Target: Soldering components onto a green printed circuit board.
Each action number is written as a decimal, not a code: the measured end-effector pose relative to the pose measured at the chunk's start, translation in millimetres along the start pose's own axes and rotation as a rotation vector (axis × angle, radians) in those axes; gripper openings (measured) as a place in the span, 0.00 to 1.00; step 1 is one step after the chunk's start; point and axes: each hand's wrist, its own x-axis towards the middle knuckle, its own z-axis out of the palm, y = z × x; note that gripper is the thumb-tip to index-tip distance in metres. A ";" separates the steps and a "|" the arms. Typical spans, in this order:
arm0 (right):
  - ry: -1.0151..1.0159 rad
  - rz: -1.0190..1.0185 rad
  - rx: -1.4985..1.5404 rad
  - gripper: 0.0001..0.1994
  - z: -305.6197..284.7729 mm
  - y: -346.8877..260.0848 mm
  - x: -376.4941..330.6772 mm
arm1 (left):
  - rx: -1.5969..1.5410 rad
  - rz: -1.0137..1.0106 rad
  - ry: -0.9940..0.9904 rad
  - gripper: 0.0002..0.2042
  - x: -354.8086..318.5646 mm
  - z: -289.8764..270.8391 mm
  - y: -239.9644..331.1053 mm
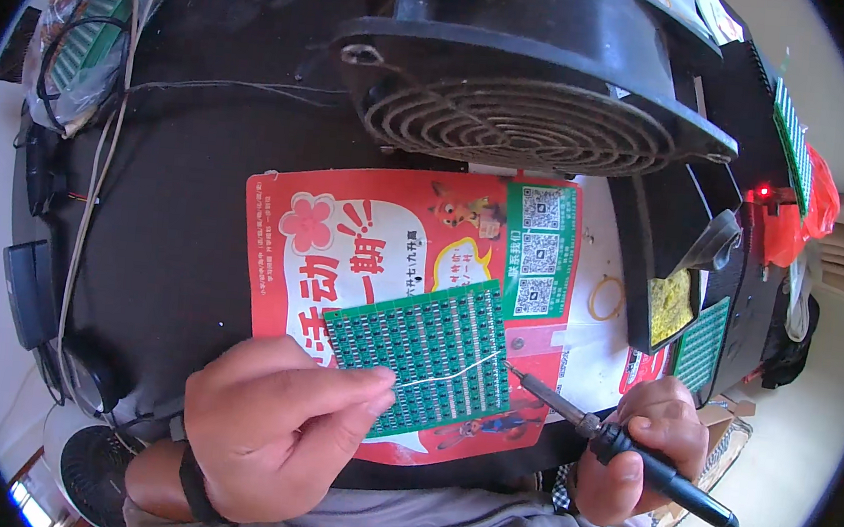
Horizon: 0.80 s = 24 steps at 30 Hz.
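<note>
A green circuit board [425,339] with rows of small parts lies tilted on a red printed sheet [278,241]. My left hand [278,422] is closed at the board's lower left, pinching a thin silvery solder wire [447,375] between thumb and forefinger. That wire runs across the board to its right edge. My right hand [647,449] is wrapped round the black handle of a soldering iron [570,412]. The iron's tip points up and left, close to the board's right edge and the wire's far end. Whether tip and wire touch, I cannot tell.
A large black fan [526,102] stands beyond the sheet. To the right are a holder with a yellow sponge [672,308], another green board [702,343] and a red plastic bag [791,231]. Cables [113,126] and a bagged stack of boards [91,29] lie at the left.
</note>
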 end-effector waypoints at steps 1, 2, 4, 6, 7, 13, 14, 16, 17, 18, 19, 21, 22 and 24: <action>0.001 0.005 -0.003 0.15 0.1 -0.3 0.2 | 0.012 0.053 0.030 0.09 -0.9 0.9 -4.8; 0.003 0.009 -0.007 0.14 0.2 -0.3 0.4 | 0.024 0.106 0.059 0.08 -1.4 1.7 -7.9; 0.014 0.020 -0.012 0.14 1.5 -0.5 0.8 | -0.020 0.072 0.092 0.09 -4.4 2.8 -8.0; 0.007 0.027 -0.014 0.14 1.1 -0.6 1.6 | -0.081 0.071 0.121 0.10 -6.8 2.1 -7.0; 0.001 0.029 -0.013 0.14 1.3 -1.0 2.3 | -0.120 0.088 0.135 0.09 -7.8 0.2 -6.6; 0.010 0.050 -0.029 0.13 3.5 -1.4 1.6 | -0.087 0.172 0.316 0.05 -14.3 -1.0 -16.3; 0.011 0.052 -0.028 0.13 4.0 -1.1 1.2 | -0.079 0.161 0.327 0.05 -13.3 -2.1 -16.6; 0.000 0.050 -0.025 0.13 3.0 -1.8 2.7 | -0.079 0.128 0.308 0.06 -10.3 -6.2 -15.4; -0.004 0.049 -0.024 0.13 2.7 -2.0 3.1 | -0.065 0.119 0.270 0.07 -8.3 -7.1 -14.1; -0.005 0.049 -0.020 0.13 3.0 -1.6 2.8 | -0.047 0.110 0.232 0.08 -6.7 -8.3 -13.0; -0.006 0.052 -0.018 0.13 3.2 -1.7 2.7 | -0.009 0.115 0.184 0.08 -4.3 -7.1 -10.8; -0.005 0.061 -0.016 0.13 4.0 -2.2 2.8 | 0.024 0.110 0.117 0.08 -2.9 -5.9 -8.0; -0.018 0.076 -0.014 0.13 3.9 -2.6 1.8 | 0.020 0.099 0.096 0.08 -3.1 -5.3 -7.5; -0.057 0.115 -0.011 0.14 3.0 -5.3 -0.8 | 0.001 0.071 0.077 0.09 -3.7 -3.4 -6.9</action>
